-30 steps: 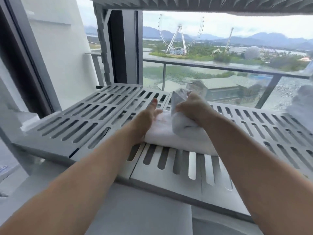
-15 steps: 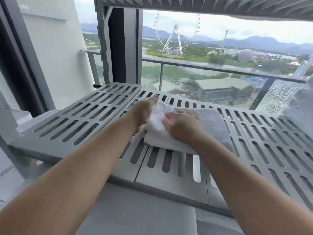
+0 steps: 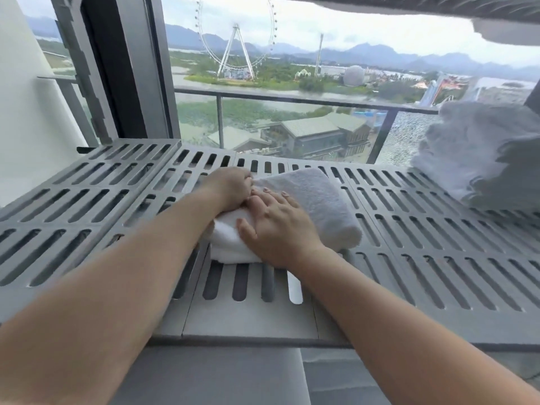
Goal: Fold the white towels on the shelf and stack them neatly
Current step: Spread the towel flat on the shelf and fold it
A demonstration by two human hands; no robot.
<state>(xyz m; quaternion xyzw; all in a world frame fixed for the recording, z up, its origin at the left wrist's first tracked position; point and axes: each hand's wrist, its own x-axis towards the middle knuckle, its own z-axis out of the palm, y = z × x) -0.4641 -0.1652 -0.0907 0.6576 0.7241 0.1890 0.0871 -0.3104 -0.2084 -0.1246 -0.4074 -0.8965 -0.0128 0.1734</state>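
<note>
The folded white fluffy towel (image 3: 318, 200) lies in the middle of the grey slotted metal shelf (image 3: 87, 200). My right hand (image 3: 277, 226) presses it, fingers flat and apart. My left hand (image 3: 230, 187) curls on its edge, pinching it, I think. If I let go fast, the thick fold may spring open.

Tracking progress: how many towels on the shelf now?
2 visible: a central folded towel held by the left hand and right hand; a crumpled heap at right, possibly hiding more.
</note>
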